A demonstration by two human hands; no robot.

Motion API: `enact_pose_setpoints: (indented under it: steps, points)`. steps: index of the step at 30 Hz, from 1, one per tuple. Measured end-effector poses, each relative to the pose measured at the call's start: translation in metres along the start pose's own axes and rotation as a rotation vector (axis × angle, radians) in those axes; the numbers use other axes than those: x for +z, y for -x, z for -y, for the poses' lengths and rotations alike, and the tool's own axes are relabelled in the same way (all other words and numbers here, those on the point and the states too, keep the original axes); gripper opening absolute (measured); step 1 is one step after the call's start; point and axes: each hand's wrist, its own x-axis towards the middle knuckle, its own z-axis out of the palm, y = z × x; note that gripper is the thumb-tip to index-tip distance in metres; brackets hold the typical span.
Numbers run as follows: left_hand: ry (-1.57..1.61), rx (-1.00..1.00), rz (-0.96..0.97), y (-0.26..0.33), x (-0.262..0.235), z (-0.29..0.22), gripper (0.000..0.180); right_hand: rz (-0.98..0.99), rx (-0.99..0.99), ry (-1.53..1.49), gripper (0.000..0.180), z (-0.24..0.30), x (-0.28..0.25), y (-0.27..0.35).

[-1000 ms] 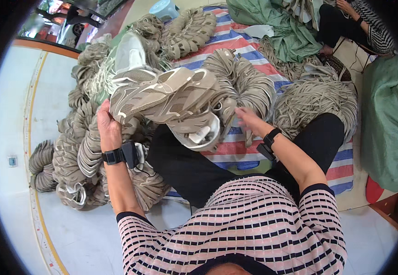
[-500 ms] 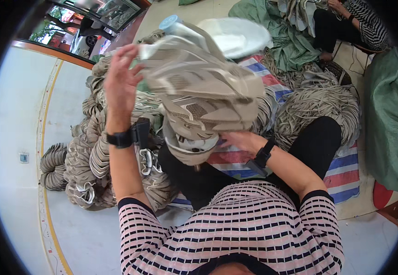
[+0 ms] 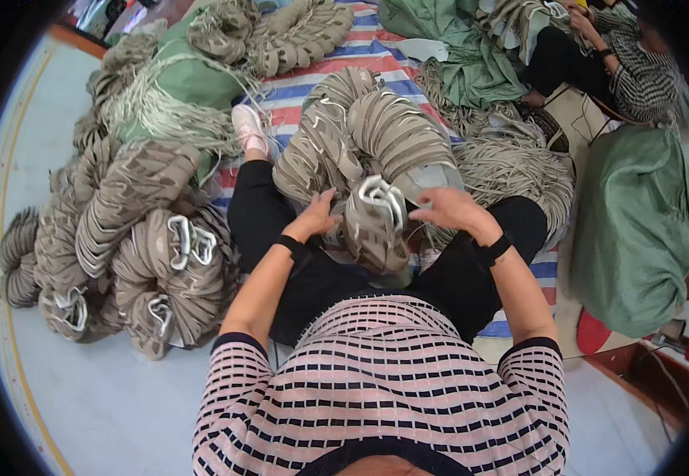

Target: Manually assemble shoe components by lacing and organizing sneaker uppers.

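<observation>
Between my black-trousered legs lies a curved bundle of stacked beige-brown shoe uppers (image 3: 404, 139). At its near end is a folded upper (image 3: 375, 226) with white lining showing at its top. My left hand (image 3: 317, 216) is at the left side of that end, fingers spread and close to the fabric; I cannot tell whether the fingertips touch it. On the other side my right hand (image 3: 449, 209) is held with fingers apart and nothing in its grasp.
More bundles of uppers (image 3: 174, 278) are piled at left. A striped sheet (image 3: 285, 119) covers the floor. Beige straps (image 3: 515, 170) lie in a heap at right, beside a full green sack (image 3: 637, 230). A co-worker (image 3: 598, 63) sits at far right, holding uppers.
The stack of uppers that was raised between my hands is now down between my legs. Both hands have drawn apart around its near end. The head view has shifted.
</observation>
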Motion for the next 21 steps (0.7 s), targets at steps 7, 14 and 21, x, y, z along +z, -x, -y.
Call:
enact_pose_setpoints:
  steps: [7,14,21]
  points:
    - [0.167,0.032,-0.159,0.0,-0.032,-0.021,0.036,-0.066,0.176,0.096,0.034,-0.025,-0.024,-0.03]
    - [0.164,-0.012,-0.054,0.0,-0.025,-0.064,0.045,-0.141,0.127,0.347,0.04,-0.03,-0.068,-0.046]
    - [0.009,-0.116,0.037,-0.016,0.013,-0.071,0.066,0.296,0.031,0.444,0.046,-0.008,-0.019,-0.06]
